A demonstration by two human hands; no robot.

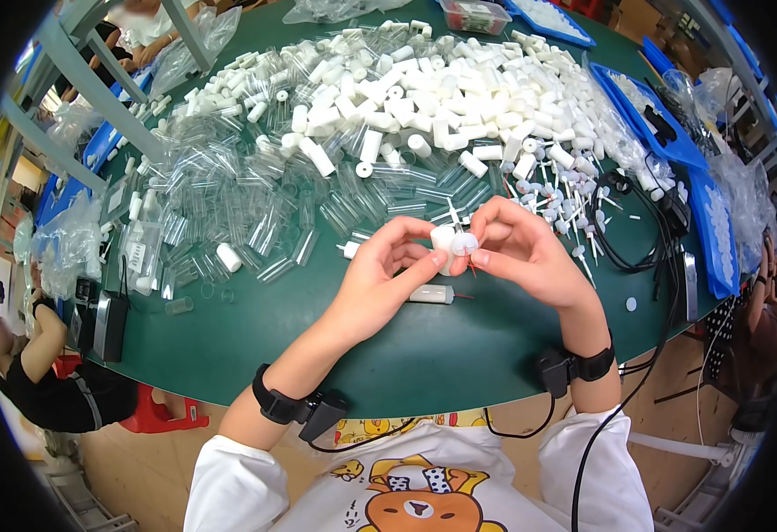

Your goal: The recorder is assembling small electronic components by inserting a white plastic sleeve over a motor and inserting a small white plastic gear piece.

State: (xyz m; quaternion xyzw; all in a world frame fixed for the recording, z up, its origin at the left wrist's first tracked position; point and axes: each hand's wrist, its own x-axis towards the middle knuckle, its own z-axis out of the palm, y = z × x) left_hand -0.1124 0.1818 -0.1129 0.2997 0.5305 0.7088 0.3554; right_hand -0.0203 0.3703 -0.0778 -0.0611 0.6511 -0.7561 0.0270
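Both my hands meet over the near middle of the green table [495,355]. My left hand [384,266] pinches a short white cylinder [442,238]. Against it, my right hand [530,253] grips a round white cap [464,244] with a thin white stem and fine red wires. Just below the fingers lies a tube [431,293] with a white filling and a red wire at its right end. Beyond my hands are a heap of white cylinders [441,89], many clear tubes [238,204] and, to the right, loose stemmed caps [552,191].
Blue trays [712,230] line the right side, near a black cable [619,257]. A black box [109,324] stands at the left edge, below a grey metal frame [113,97]. Other people sit on both sides; a red stool [162,412] is at left. Wristband cables hang near my forearms.
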